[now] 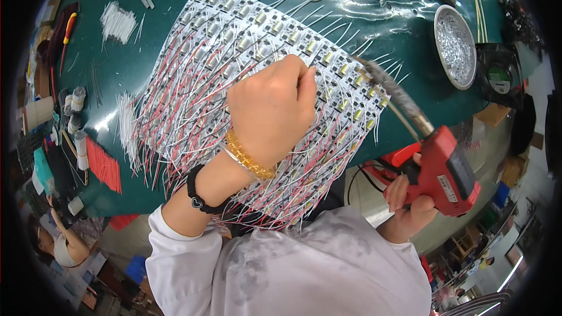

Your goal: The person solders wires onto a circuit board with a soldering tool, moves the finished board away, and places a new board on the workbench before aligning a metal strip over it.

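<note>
The person's left hand [272, 102] is closest, curled up above a big white sheet of small circuit boards [293, 36]. Its fingertips are hidden, so I can't tell if they pinch anything. The sheet, full of thin red and white wires [193, 105], lies on the shiny green table [407, 41]. The right hand [410, 208] grips a red and black plastic soldering gun [448, 167], its long metal rod [404, 93] by the sheet's right corner. The rod may be hot, so it's best kept steady, away from fingers and loose wires.
</note>
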`<state>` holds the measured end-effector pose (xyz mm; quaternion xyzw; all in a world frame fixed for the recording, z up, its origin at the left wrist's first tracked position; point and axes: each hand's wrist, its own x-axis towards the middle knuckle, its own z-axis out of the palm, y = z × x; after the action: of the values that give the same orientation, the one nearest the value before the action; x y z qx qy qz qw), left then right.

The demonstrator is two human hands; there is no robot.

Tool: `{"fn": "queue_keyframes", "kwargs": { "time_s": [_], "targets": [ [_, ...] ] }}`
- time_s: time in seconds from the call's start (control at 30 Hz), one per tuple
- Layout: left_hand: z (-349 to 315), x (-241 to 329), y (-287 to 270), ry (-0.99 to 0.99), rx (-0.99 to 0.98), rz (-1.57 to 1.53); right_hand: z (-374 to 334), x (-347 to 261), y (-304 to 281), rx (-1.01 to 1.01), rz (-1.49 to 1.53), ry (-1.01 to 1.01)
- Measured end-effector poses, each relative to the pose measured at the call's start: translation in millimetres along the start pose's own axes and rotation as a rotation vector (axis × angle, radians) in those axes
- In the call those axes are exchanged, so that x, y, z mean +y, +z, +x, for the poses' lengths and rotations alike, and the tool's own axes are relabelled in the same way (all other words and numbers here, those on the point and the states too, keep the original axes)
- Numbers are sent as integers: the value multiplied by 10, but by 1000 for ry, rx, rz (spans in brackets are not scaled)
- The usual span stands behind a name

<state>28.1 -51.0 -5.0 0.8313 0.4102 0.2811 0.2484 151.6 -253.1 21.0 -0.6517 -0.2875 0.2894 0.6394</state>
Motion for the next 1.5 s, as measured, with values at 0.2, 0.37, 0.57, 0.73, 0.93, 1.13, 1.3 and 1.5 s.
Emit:
{"fn": "queue_keyframes", "kwargs": {
  "time_s": [0.2,0.37,0.57,0.73,0.93,1.13,1.3,1.5],
  "targets": [
    [47,5,-32,-89,-73,-69,9,50,-8,-86,90,139],
    [62,1,-55,-132,-119,-88,-44,107,-83,-100,50,137],
    [65,1,-77,-109,-106,-65,-122,188,-196,-84,-221,19],
    [68,-10,-47,-98,-101,-76,-102,200,-171,-69,-205,-15],
    [59,0,-68,-74,-88,-58,-103,176,-102,-43,-163,-57],
    [37,-1,-94,63,-60,20,-28,-16,45,101,107,43],
    [56,95,-266,165,157,-101,-19,-39,-51,24,45,-26],
    [14,157,-20,-30,-124,-154,-50,-7,-128,-25,73,-33]
  ]
}}
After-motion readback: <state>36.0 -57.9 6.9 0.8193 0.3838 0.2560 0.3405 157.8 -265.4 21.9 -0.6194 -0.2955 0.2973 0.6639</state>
